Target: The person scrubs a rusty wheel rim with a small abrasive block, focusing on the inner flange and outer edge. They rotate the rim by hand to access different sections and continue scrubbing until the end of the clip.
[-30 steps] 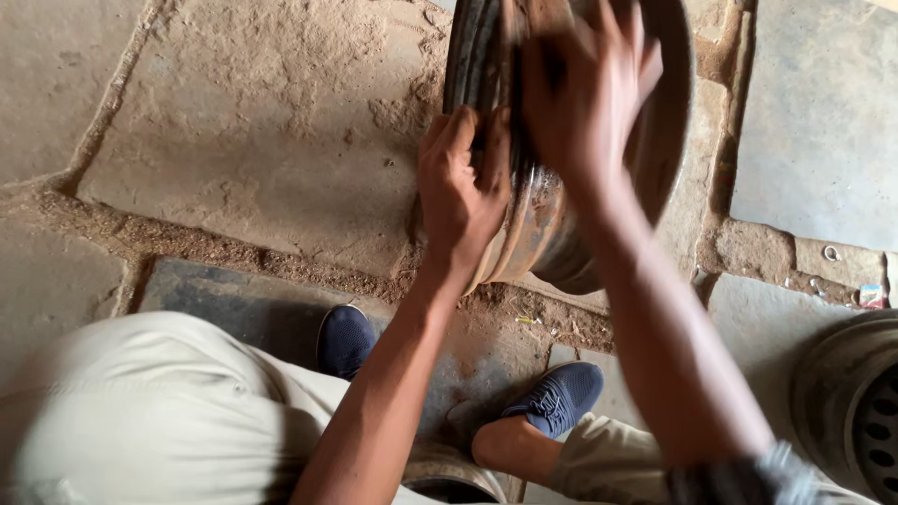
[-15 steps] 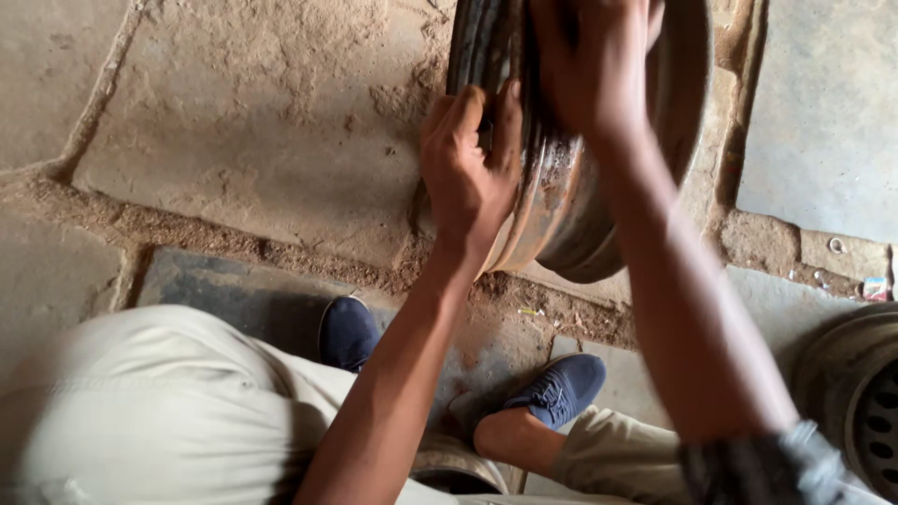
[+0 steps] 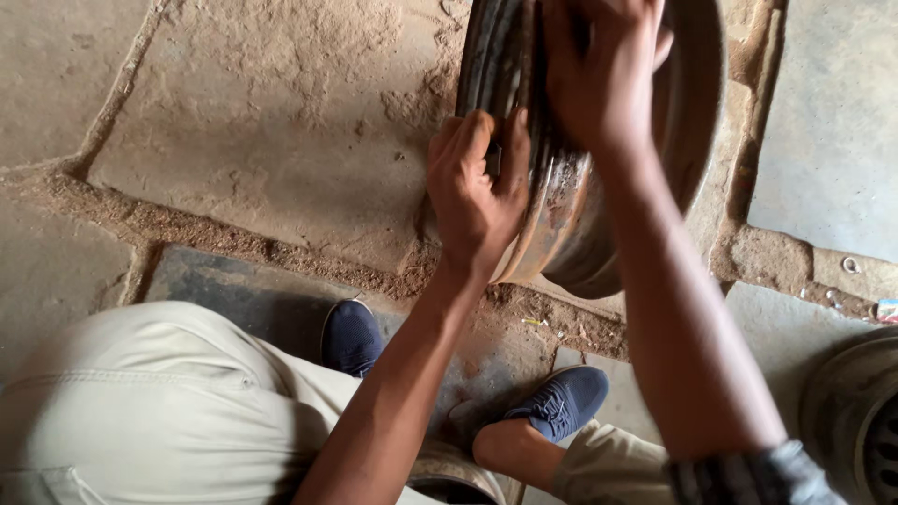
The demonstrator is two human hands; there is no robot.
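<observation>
While gripped: rusty wheel rim (image 3: pixel 599 215), both hands.

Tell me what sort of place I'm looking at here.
Probably an outdoor or open-fronted wheel repair yard. The ground is dusty stone paving, both hands, left hand and right hand, grip a rusty steel wheel rim standing on edge, and another wheel lies nearby.

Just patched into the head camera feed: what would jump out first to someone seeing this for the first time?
A rusty steel wheel rim stands on edge at top centre, gripped by both bare hands: the left hand on its near edge, the right hand over its top. Below, two dark blue shoes rest on the dusty stone floor, and another wheel shows at the lower right edge.
</observation>
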